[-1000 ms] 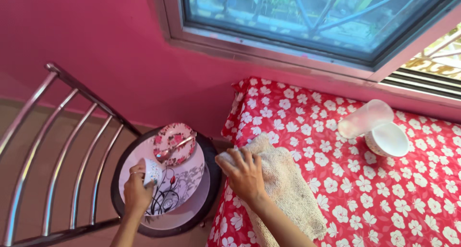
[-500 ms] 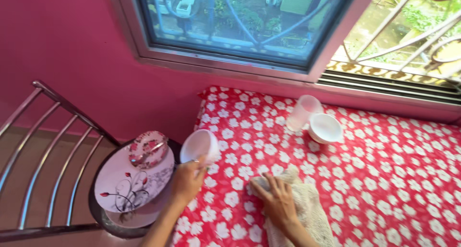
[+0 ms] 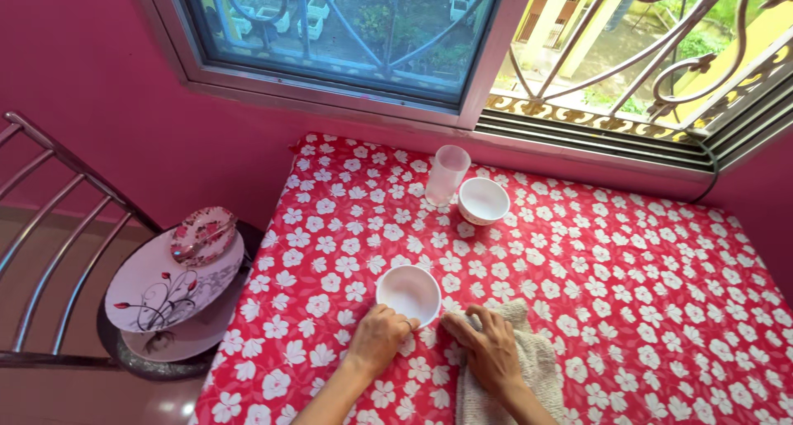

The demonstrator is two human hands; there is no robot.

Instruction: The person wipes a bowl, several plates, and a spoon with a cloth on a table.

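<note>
The left hand (image 3: 377,340) grips the near rim of a small white bowl (image 3: 408,294), fingers curled onto its edge, the bowl standing upright on the table (image 3: 628,309), which is covered by a red cloth with white flowers. The right hand (image 3: 487,348) lies flat, fingers spread, pressing down on a beige knitted rag (image 3: 514,375) just to the right of the bowl; the rag's far corner lies very near the bowl without clearly touching it.

The bowl sits well in from the table's left edge, so a fall looks unlikely as things lie, but the hold is only at the rim: a sideways pull could tip it, and a sweep of the rag toward it could knock it. The glossy cloth may let the bowl slide

Farther back, near the window (image 3: 347,28), a clear plastic tumbler (image 3: 448,175) stands just beside a second white bowl (image 3: 483,200), well apart from both hands. To the left, off the table, a round stool (image 3: 124,360) carries a stack of white plates with a red flower print (image 3: 165,289), and on them a small floral saucer (image 3: 203,235) with what looks like a spoon in it. A metal chair back (image 3: 49,227) stands beside the stool. Nothing lies between the hands and the far dishes
</note>
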